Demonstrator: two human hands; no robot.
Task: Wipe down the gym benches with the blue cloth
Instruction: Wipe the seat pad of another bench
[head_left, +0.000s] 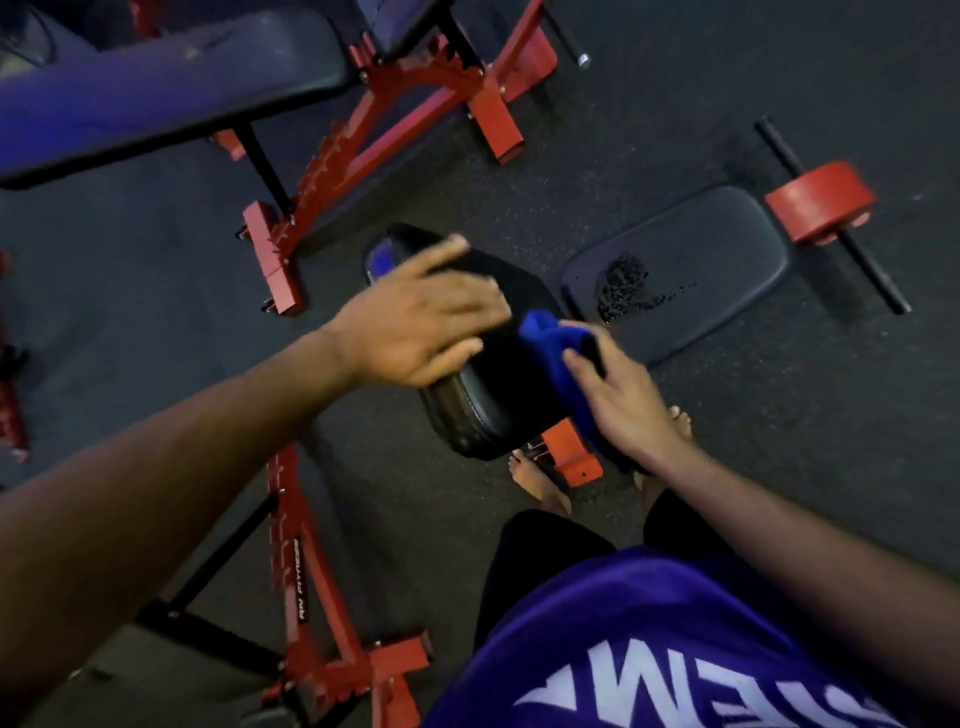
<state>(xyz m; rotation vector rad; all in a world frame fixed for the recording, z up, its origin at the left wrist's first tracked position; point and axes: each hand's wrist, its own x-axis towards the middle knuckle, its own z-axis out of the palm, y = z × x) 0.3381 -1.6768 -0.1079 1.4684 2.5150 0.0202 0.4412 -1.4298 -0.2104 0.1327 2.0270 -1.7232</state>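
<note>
Cloth first: the blue cloth (553, 358) sits just right of the middle of the frame, bunched up and draped over the right edge of a small black seat pad (488, 384). Its long side runs from the upper left down to the lower right, along the pad's edge. It is bright blue, soft and folded, and part of it hangs down past the pad.

The right hand (618, 395) is on top of the cloth, with the fingers curled around it, so it is holding the cloth. The left hand (421, 322) rests flat on the top of the same pad, fingers spread and straight, holding nothing. It lies just to the left of the cloth, near it but not touching it.

I think the next wipe goes from the cloth toward the upper left, across the pad. The flat left hand is in the way there and may need to lift.

Further out, a second black pad (675, 270) lies in the upper right with a dark crumbly patch on it. A long bench (171, 88) on a red frame fills the upper left.
</note>
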